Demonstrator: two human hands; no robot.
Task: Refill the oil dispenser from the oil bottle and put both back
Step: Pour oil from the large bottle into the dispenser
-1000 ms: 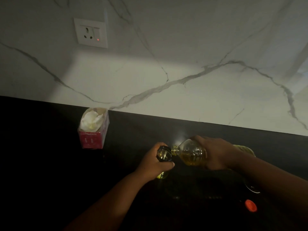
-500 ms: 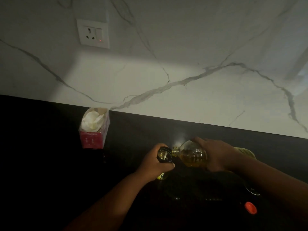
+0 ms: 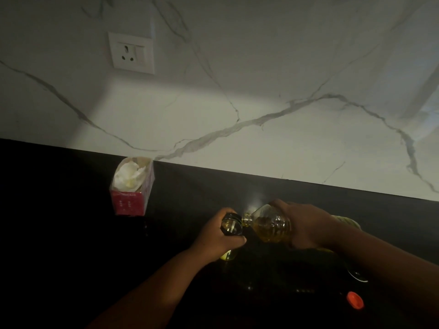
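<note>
Tilting in my right hand (image 3: pixel 306 225), the oil bottle (image 3: pixel 270 225) lies nearly on its side, fingers wrapped round its body, its open neck touching the rim of the oil dispenser (image 3: pixel 231 226). My left hand (image 3: pixel 219 236) grips the dispenser just below its open mouth, holding it upright on the dark bench (image 3: pixel 71 233); yellow oil shows at its base under my palm. Below and to the right of my right hand a red cap (image 3: pixel 355 300) lies on the bench. Well to the left of my left hand stands a pink tissue box (image 3: pixel 131 193), and above that box a wall socket (image 3: pixel 131 52) sits in the marble backsplash (image 3: pixel 285 79).
</note>
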